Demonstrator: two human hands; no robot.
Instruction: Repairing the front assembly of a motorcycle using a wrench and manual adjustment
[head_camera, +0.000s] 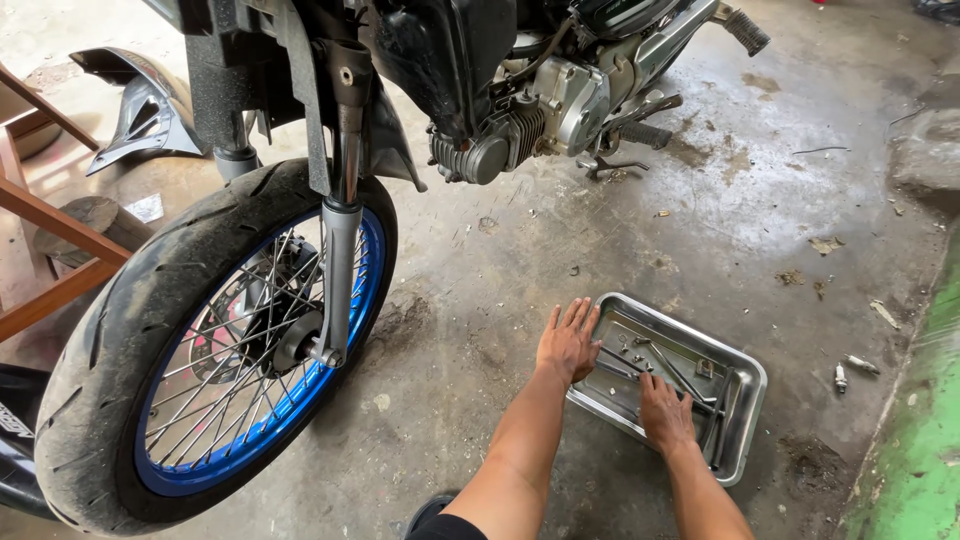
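A shiny metal tray (742, 378) lies on the concrete floor in front of me, holding several wrenches and small metal parts (672, 365). My left hand (568, 341) rests flat on the tray's near-left rim, fingers spread and empty. Inside the tray, my right hand (664, 412) presses palm down on the tools, fingers curled over them; whether it grips one is hidden. To the left stands a motorcycle's front wheel (215, 345) with a blue spoked rim and a silver fork leg (340, 270).
The motorcycle engine (520, 120) and footpeg (645, 133) are above the tray. A detached black fender (140, 105) and a wooden frame (55, 225) sit at the far left. Two spark plugs (850, 370) lie right of the tray, near a green painted strip (925, 440).
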